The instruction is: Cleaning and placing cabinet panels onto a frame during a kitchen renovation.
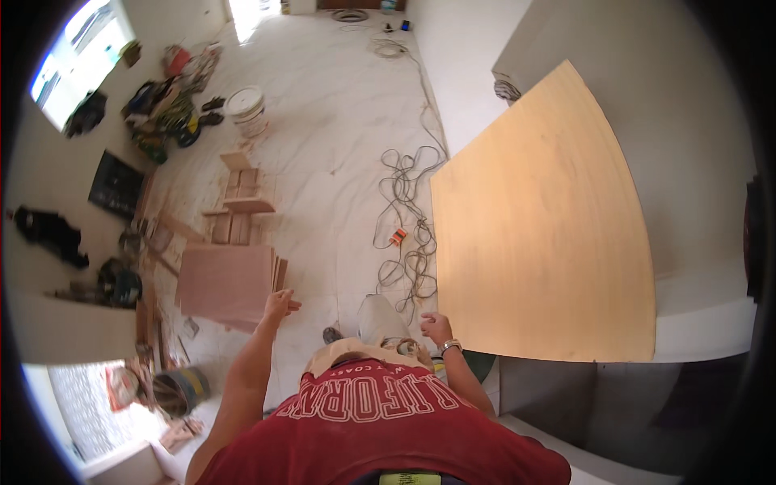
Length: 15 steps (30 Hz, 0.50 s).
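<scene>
Apparently at the approach step, with left hand (pixel 280 305), fingers loosely spread, by boards (pixel 225 280) at eight o'clock, right hand (pixel 437 326) half-curled, empty at five, next needing an edge grip.

Pale marbled floor (pixel 331 166): stacked brown boards (pixel 226 279), tangled cable (pixel 420 223), white bucket (pixel 246 111).

You cannot tell whether your left hand (pixel 280 306) touches the brown boards (pixel 225 279); your red shirt (pixel 380 436), cut off below, hides part of your legs (pixel 378 318).
</scene>
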Available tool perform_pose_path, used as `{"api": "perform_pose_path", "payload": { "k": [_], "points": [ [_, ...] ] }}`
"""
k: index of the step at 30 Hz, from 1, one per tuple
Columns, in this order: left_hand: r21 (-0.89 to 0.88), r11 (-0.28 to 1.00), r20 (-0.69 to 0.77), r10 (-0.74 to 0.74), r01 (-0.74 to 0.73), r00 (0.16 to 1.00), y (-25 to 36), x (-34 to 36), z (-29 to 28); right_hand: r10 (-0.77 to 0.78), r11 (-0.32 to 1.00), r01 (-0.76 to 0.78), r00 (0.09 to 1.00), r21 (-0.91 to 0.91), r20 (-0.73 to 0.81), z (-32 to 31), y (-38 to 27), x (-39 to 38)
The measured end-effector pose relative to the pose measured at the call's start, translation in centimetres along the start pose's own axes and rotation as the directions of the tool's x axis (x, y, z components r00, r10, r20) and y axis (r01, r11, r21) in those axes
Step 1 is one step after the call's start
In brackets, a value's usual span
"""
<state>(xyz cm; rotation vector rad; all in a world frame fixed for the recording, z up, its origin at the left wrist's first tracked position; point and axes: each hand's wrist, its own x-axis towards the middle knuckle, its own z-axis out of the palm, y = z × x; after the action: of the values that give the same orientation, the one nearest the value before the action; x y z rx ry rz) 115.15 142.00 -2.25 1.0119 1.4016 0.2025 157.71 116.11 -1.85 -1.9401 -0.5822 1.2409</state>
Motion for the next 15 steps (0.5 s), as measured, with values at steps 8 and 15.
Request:
{"api": "perform_pose_path", "payload": {
  "k": [8, 15],
  "points": [
    [0.282, 0.957, 0.172, 0.023, -0.071, 0.985, 0.7, 7.3, -1.6, 0.264, 0.427, 0.399, 0.803, -0.811, 0.534, 3.8, 19.0, 16.1],
    [0.061, 0.957, 0.025, -0.285, 0.283, 0.958, -3.4, 7.8, -0.7, 0.018, -0.103, 0.699, 0.713, -0.708, 0.701, 2.4, -3.2, 39.3]
  ]
}}
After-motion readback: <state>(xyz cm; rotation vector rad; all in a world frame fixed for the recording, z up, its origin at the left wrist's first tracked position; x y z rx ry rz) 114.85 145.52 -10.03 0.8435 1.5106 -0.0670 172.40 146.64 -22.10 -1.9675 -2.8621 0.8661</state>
